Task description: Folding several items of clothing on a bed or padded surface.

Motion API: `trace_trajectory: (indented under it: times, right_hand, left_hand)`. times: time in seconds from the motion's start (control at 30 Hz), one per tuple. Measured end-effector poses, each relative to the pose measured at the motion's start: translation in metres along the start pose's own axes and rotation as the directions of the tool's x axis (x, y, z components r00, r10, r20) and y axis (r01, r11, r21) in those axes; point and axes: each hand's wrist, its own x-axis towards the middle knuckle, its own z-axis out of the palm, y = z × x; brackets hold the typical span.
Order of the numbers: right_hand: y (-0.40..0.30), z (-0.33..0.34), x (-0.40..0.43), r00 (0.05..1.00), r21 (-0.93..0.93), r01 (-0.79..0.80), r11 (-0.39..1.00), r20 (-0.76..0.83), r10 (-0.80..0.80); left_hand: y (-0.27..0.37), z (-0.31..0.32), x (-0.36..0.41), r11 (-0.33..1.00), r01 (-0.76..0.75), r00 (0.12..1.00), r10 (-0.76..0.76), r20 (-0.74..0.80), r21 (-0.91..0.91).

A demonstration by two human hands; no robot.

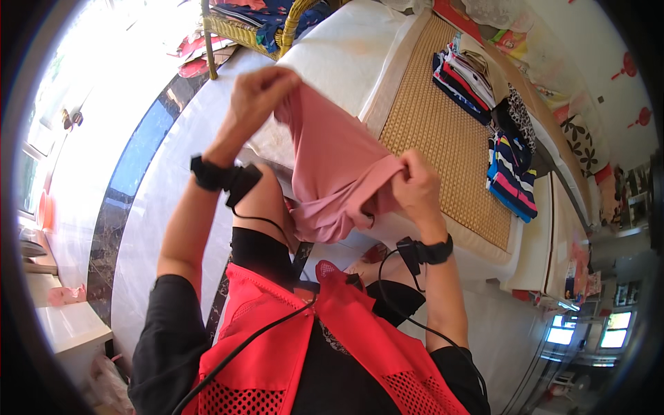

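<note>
A pink cloth garment (332, 145) hangs between my two hands, stretched at a slant over the near edge of the bed. My left hand (259, 101) pinches its upper left corner. Lower and to the right, my right hand (417, 181) grips another edge of it, where a folded band runs across. The bottom part droops in loose creases above my knees. Which kind of garment it is, I cannot tell.
A woven mat (420, 104) covers part of the bed. On it lie stacked folded clothes (464, 78) and a striped folded pile (511, 176). A wicker chair (244, 36) holding clothes stands at the far left. A white cabinet (72, 327) is at lower left.
</note>
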Motion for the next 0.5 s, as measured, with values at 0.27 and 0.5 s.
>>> trace_trajectory:
  times: [0.27,0.5]
  right_hand:
    - [-0.026,-0.083,0.039,0.806,0.166,0.06,0.984,-0.59,0.051]
    - [0.004,-0.095,0.005,0.753,0.613,-0.15,0.776,-0.438,0.492]
  left_hand:
    - [0.123,0.02,0.149,0.931,-0.235,0.935,0.295,0.196,-0.279]
    - [0.072,0.082,0.086,0.733,-0.669,0.733,0.623,0.273,0.126]
